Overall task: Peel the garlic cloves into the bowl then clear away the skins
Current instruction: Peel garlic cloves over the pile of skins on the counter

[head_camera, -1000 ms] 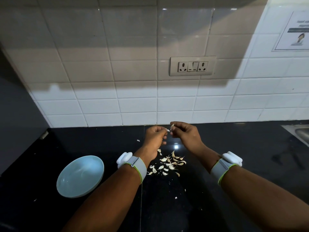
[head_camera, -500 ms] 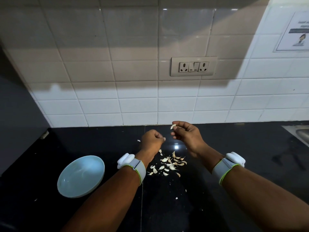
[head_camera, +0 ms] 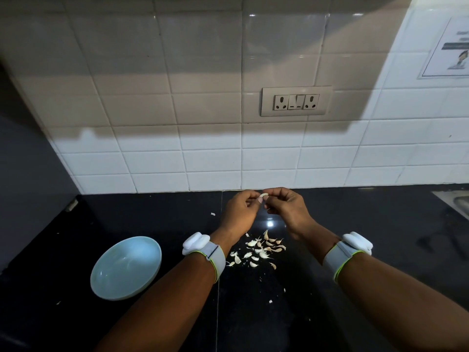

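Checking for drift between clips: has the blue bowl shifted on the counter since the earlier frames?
No. The blue bowl sits at the same spot left of the counter seam, and equally far from the tiled wall.

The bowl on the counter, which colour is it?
The bowl is pale blue, plain with no pattern. The head view, the only one, shows it clearly.

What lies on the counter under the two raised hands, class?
A scatter of garlic skins and cloves lies on the black counter beneath the left hand and right hand. The left wrist covers the scatter's near-left edge, so anything there is hidden.
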`<move>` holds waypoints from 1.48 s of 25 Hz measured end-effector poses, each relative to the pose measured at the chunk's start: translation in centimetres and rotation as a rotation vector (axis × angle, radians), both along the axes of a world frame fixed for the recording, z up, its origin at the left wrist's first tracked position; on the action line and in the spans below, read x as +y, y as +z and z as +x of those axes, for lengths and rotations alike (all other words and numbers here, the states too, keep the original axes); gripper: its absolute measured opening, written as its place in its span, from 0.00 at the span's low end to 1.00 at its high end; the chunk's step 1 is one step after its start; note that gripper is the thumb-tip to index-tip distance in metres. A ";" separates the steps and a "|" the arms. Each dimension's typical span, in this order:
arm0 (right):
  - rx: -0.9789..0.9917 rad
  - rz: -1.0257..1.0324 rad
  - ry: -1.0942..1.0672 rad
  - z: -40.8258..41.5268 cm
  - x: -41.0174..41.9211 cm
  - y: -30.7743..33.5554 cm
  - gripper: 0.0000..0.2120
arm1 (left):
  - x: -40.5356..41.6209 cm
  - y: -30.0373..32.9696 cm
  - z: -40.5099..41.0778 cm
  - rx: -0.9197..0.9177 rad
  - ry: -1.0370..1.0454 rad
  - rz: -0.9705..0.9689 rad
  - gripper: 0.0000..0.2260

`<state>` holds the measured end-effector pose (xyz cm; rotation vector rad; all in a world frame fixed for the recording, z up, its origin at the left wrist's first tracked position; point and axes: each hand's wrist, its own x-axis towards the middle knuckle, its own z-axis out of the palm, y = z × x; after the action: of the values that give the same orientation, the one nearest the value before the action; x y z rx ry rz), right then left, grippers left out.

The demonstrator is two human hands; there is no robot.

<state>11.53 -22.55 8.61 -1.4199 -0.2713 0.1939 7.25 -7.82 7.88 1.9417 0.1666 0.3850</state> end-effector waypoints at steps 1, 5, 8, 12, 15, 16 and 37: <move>0.009 0.003 0.001 -0.1 0.0 0.0 0.08 | -0.1 0.0 0.1 -0.011 -0.008 0.017 0.04; 0.038 0.023 0.054 -0.4 -0.3 0.3 0.05 | 0.1 0.0 0.0 -0.030 -0.053 0.106 0.05; 0.031 0.033 0.099 -0.5 -0.7 0.3 0.04 | 0.1 0.3 -0.4 -0.038 -0.106 0.134 0.07; 0.185 0.151 0.168 -0.4 -0.6 0.6 0.08 | 0.1 0.6 -0.4 -0.101 -0.130 0.212 0.08; 0.291 0.163 0.179 -0.3 -0.4 1.2 0.12 | -0.2 0.7 -0.7 -0.245 -0.019 0.610 0.07; 0.318 0.156 0.169 -0.3 -0.3 1.4 0.13 | -0.3 0.8 -0.9 -0.276 0.047 0.740 0.07; 0.427 0.030 0.067 0.0 1.0 1.7 0.12 | 0.5 -0.3 -1.0 -0.378 0.274 0.883 0.02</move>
<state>11.53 -21.59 10.28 -1.3052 0.0302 0.5370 6.29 -7.30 7.53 2.6573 0.0038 1.1444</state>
